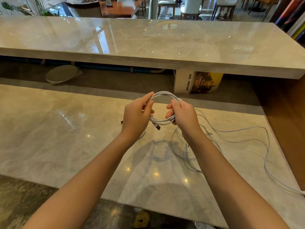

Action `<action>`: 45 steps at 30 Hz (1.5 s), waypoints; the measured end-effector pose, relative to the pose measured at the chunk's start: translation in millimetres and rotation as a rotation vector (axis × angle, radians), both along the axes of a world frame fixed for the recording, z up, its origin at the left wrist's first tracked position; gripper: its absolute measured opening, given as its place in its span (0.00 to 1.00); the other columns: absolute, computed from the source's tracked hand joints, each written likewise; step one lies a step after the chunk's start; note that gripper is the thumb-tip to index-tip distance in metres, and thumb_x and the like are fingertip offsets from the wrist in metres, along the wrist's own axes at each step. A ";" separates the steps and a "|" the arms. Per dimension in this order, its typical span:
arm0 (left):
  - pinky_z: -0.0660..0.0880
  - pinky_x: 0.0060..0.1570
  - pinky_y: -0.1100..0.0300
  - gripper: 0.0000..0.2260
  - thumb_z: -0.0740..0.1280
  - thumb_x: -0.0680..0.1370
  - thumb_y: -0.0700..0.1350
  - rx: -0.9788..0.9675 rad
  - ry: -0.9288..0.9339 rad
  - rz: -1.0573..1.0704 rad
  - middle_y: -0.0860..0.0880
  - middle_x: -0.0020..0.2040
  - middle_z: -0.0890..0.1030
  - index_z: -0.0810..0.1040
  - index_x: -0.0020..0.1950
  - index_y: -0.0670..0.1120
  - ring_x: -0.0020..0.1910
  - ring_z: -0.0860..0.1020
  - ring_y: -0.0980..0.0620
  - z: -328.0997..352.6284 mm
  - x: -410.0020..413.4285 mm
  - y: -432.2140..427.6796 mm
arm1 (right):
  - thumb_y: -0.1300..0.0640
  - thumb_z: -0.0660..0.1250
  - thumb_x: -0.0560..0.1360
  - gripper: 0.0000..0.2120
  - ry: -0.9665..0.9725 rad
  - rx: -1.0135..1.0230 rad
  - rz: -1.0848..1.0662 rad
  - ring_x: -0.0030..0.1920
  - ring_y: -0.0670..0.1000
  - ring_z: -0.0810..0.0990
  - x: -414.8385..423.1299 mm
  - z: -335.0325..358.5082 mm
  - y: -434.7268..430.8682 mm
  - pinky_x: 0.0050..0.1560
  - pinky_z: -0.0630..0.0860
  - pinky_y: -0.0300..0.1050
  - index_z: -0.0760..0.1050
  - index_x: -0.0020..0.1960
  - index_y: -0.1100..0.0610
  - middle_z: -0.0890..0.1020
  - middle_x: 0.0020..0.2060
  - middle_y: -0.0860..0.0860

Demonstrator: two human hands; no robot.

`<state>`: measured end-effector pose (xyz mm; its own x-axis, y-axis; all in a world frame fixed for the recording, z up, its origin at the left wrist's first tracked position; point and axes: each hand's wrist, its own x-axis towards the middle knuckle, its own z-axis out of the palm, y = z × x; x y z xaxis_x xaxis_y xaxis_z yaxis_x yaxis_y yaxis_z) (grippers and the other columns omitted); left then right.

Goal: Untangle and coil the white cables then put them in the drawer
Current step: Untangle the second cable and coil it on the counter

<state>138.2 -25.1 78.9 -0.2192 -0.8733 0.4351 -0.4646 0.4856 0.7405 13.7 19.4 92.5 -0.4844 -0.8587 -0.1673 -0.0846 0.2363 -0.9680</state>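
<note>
A coiled white cable (pixel 163 95) is held above the marble counter (pixel 66 138) between both hands. My left hand (pixel 137 114) pinches the coil's left side, and my right hand (pixel 183 114) grips its right side with curled fingers. A dark plug end (pixel 158 127) hangs from the bottom of the coil. More white cables (pixel 239 138) lie loose and tangled on the counter to the right, trailing toward the right edge. No drawer is in view.
A higher marble ledge (pixel 148 43) runs across behind the counter. Under it stand a book (pixel 198 82) and a round white lid or dish (pixel 61 76). A small brown toy (pixel 142 219) lies on the floor below the counter's front edge.
</note>
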 end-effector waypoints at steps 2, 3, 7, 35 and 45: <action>0.76 0.37 0.73 0.13 0.62 0.79 0.41 -0.025 0.038 0.013 0.53 0.45 0.79 0.76 0.64 0.43 0.36 0.80 0.59 -1.2 -1.1 2.4 | 0.52 0.54 0.81 0.15 -0.019 0.015 0.000 0.31 0.47 0.75 1.2 -0.9 -0.3 0.34 0.69 0.40 0.75 0.45 0.57 0.78 0.30 0.51; 0.76 0.36 0.73 0.13 0.61 0.80 0.41 -0.013 0.063 0.024 0.53 0.45 0.80 0.77 0.63 0.42 0.35 0.80 0.59 -0.9 -2.2 3.5 | 0.52 0.53 0.81 0.15 -0.029 0.020 0.001 0.31 0.47 0.75 2.0 -1.1 -0.4 0.33 0.69 0.40 0.75 0.47 0.57 0.78 0.31 0.51; 0.79 0.36 0.66 0.11 0.60 0.80 0.42 0.365 0.315 0.017 0.50 0.44 0.82 0.78 0.60 0.45 0.34 0.81 0.55 8.2 -3.7 3.3 | 0.51 0.55 0.81 0.13 -0.001 0.046 0.021 0.32 0.46 0.76 -0.1 -1.9 -2.1 0.32 0.70 0.38 0.73 0.53 0.57 0.80 0.33 0.51; 0.68 0.29 0.66 0.11 0.56 0.82 0.43 0.681 0.363 0.005 0.49 0.40 0.79 0.77 0.55 0.44 0.31 0.70 0.55 -26.5 36.0 -19.5 | 0.60 0.62 0.77 0.09 0.050 0.022 0.251 0.36 0.48 0.75 11.0 -42.5 -17.8 0.39 0.76 0.40 0.79 0.50 0.64 0.80 0.38 0.54; 0.61 0.24 0.64 0.12 0.54 0.80 0.42 0.982 0.553 0.033 0.46 0.33 0.73 0.76 0.52 0.41 0.24 0.63 0.54 -23.7 32.9 -27.2 | 0.62 0.62 0.77 0.07 0.044 -0.034 0.257 0.35 0.48 0.76 16.5 -41.5 -16.7 0.38 0.75 0.41 0.79 0.50 0.60 0.79 0.33 0.51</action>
